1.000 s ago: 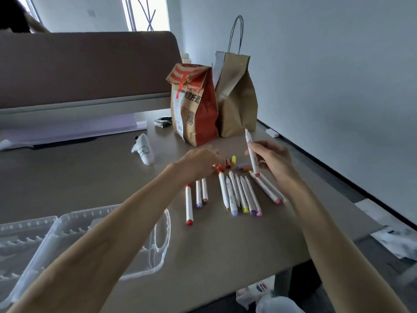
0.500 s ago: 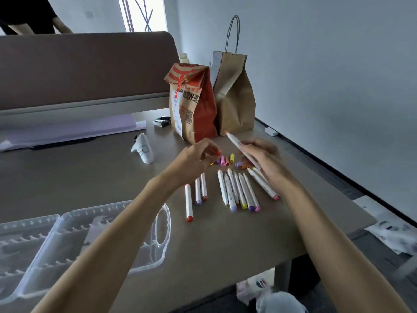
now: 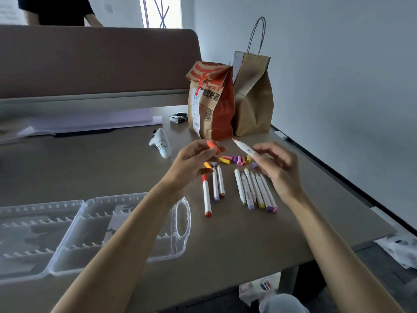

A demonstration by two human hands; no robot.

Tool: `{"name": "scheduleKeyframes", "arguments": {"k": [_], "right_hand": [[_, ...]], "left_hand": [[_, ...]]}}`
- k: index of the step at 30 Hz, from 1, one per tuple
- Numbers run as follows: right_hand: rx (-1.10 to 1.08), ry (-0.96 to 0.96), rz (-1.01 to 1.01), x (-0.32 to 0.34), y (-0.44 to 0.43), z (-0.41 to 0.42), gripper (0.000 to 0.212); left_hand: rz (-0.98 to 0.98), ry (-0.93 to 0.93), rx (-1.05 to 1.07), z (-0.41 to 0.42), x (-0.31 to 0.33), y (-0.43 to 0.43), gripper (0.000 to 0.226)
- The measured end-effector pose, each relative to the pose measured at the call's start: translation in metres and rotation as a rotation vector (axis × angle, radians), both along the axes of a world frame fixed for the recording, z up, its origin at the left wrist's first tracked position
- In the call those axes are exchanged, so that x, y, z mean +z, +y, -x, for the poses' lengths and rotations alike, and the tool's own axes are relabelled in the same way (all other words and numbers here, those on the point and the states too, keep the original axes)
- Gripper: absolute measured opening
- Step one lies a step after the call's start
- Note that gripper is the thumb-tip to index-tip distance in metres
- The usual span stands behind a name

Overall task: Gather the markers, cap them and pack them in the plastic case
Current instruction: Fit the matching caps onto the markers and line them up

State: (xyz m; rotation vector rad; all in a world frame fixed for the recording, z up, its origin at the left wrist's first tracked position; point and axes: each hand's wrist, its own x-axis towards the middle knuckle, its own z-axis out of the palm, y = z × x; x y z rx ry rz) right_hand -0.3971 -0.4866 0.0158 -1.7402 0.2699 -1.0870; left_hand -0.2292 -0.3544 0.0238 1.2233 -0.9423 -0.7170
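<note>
My left hand (image 3: 191, 161) pinches an orange cap (image 3: 212, 146) above the table. My right hand (image 3: 274, 164) holds a white marker (image 3: 244, 149), its bare orange tip pointing left toward the cap, a short gap between them. Several white markers (image 3: 255, 190) lie side by side below my right hand. Three more markers (image 3: 214, 188) lie under my left hand. Loose coloured caps (image 3: 235, 159) are scattered behind the markers. The open clear plastic case (image 3: 90, 222) lies at the left, partly hidden by my left forearm.
Two paper bags, a red-and-brown bag (image 3: 211, 102) and a plain brown bag (image 3: 252, 96), stand at the back of the table. A small white device (image 3: 161, 146) lies to their left. The table edge runs along the right and front. A person stands behind the partition (image 3: 97, 62).
My left hand has lifted the orange cap off the table. My right hand has tilted the marker from upright to slanting left, bringing its tip close to the cap.
</note>
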Motion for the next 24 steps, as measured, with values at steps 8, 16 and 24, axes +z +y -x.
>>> {"name": "scheduleKeyframes", "arguments": {"k": [8,16,24], "right_hand": [[0.001,0.142,0.083,-0.0084,-0.0016,-0.0003,0.019],[0.03,0.16,0.061,-0.0069,0.0027,0.0004,0.018],[-0.078,0.108,-0.075,-0.0098,0.0019,-0.0057,0.02]], "left_hand": [[0.032,0.06,-0.056,-0.0012,0.0012,0.0009,0.019],[-0.028,-0.021,-0.033,0.0033,0.0001,-0.0016,0.01],[-0.106,-0.139,0.036,0.0016,-0.0045,-0.0029,0.019]]}}
